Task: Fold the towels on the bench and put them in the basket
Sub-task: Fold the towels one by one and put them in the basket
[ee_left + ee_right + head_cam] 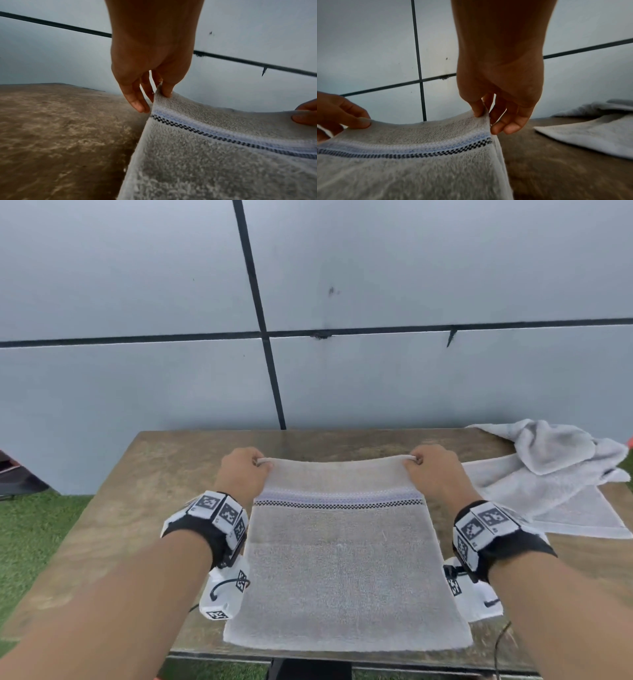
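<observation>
- Nearest me, the towel (pixel 346 570) lies on the bench (pixel 113 529), its near hem close to the bench's front edge. It is a pale grey rectangle of looped terry pile.
- Across its far part runs a flat woven band: white and pale blue, edged with a thin black checked line.
- The bench top is brown, mottled and worn-looking, flat with a straight edge.
- My wrists sit either side of the towel, each strapped with a black band carrying square black-and-white markers.
- My left hand (pixel 245 470) pinches the far left corner between thumb and fingers; my right hand (pixel 433 469) pinches the far right corner the same way. The far edge hangs between them, sagging a little.
- The wrist views show what the head view hides: thumb on top of the hem, the other fingers curled loosely beside and below it, and the far end raised off the bench.
- To the right and farther back, a second towel (pixel 555 474) lies crumpled, one flat corner spread on the bench, well apart from my right hand.
- Behind stands a wall (pixel 137 285) of smooth grey panels with dark joints.
- Left of the bench there is green turf (pixel 30 535).
</observation>
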